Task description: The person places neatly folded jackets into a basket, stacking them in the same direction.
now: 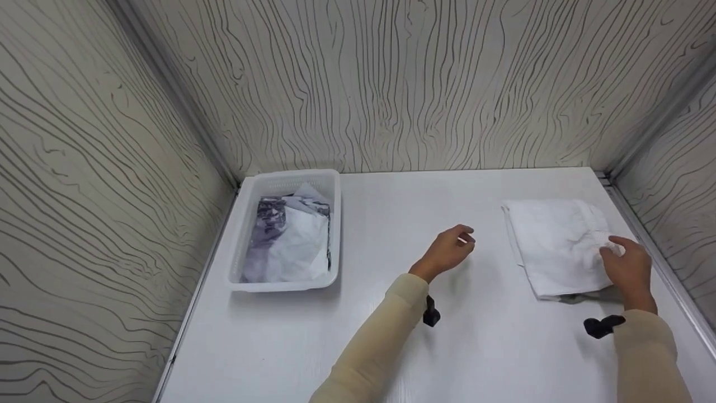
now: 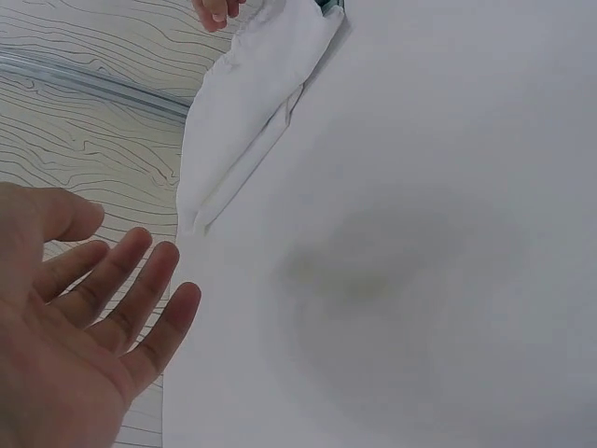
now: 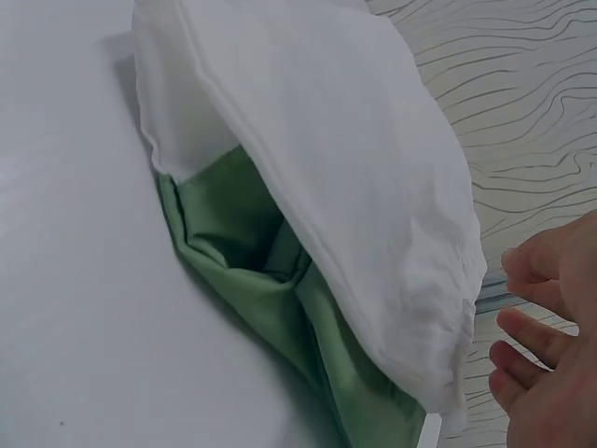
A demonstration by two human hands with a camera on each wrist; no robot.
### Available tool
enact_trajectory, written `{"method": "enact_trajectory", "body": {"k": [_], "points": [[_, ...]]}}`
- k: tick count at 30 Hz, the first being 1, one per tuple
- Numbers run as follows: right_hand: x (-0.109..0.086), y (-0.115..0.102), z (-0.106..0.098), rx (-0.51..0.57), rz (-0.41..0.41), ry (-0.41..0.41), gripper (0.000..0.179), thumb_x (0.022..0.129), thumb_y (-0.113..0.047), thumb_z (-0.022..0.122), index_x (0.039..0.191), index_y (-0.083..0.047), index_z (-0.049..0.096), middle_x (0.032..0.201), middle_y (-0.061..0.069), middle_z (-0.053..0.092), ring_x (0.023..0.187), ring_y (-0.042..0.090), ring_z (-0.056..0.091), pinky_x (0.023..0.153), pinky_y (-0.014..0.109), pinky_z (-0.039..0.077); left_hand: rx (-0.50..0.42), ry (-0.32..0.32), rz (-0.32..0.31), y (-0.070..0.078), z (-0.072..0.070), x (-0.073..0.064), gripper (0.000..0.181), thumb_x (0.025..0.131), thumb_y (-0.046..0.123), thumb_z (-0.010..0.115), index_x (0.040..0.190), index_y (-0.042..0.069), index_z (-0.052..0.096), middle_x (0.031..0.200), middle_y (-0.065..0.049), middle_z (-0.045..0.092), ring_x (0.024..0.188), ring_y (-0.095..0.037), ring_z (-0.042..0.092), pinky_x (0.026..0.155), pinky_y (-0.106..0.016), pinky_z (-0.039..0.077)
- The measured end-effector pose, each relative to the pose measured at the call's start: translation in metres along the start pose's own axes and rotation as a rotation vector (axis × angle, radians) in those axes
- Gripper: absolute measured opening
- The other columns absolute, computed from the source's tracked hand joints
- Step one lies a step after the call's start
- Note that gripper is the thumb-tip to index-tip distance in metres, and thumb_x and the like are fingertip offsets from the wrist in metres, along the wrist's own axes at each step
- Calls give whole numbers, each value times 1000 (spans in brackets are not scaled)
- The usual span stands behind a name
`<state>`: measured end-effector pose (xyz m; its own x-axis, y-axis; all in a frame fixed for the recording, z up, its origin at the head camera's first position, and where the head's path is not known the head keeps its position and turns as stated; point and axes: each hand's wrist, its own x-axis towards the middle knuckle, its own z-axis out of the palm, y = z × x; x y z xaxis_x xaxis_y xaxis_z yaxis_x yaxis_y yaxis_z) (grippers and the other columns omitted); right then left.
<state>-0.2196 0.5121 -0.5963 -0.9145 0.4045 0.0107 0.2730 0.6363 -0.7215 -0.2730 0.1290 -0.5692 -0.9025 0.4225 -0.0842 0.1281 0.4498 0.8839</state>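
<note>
On the right side of the table lies a folded white cloth item [image 1: 559,246], with a gathered area near its right side. Green fabric [image 3: 252,252] shows under its raised white layer in the right wrist view. My right hand [image 1: 631,268] is at the gathered right edge, fingers loosely bent and apart, with no cloth between them in the right wrist view. Left of the cloth, my left hand [image 1: 447,249] hovers over the white table [image 1: 391,218]. Its fingers [image 2: 140,317] are spread and relaxed, and the palm holds nothing.
A white plastic basket [image 1: 238,246] stands at the back left of the table. Inside it lie folded white, grey and purple-patterned fabrics [image 1: 296,240]. Wood-grain panels [image 1: 380,84] enclose the table at the back and both sides, with metal rails [image 1: 660,252] along the sides.
</note>
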Motion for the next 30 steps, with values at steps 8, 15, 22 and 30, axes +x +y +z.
{"method": "enact_trajectory", "body": {"k": [8,15,22,30], "points": [[-5,18,1,-57,128,-26,67,109,-25,50,156,19,31,160,47,26,152,65,22,124,70,24,-13,-17,7,0,4,-2,36,107,19,61,142,11,64,122,2,74,109,-4,69,85,-18,56],[-6,24,4,-60,216,-80,81,109,-33,49,161,19,15,163,46,24,149,64,28,123,69,30,-4,-34,10,-3,4,-2,35,108,19,61,143,12,63,122,2,73,111,-5,69,87,-19,56],[0,24,5,2,259,-172,99,104,-35,61,164,14,-1,168,44,10,153,64,21,126,68,26,-7,-11,3,-5,6,-3,35,107,18,62,142,11,64,121,3,74,109,-4,69,89,-20,55],[-3,25,14,19,215,-319,100,103,-34,63,162,16,0,166,46,8,152,64,21,123,71,28,3,-14,5,-7,6,-4,36,107,16,61,143,8,63,123,0,74,111,-7,70,89,-20,55]]}}
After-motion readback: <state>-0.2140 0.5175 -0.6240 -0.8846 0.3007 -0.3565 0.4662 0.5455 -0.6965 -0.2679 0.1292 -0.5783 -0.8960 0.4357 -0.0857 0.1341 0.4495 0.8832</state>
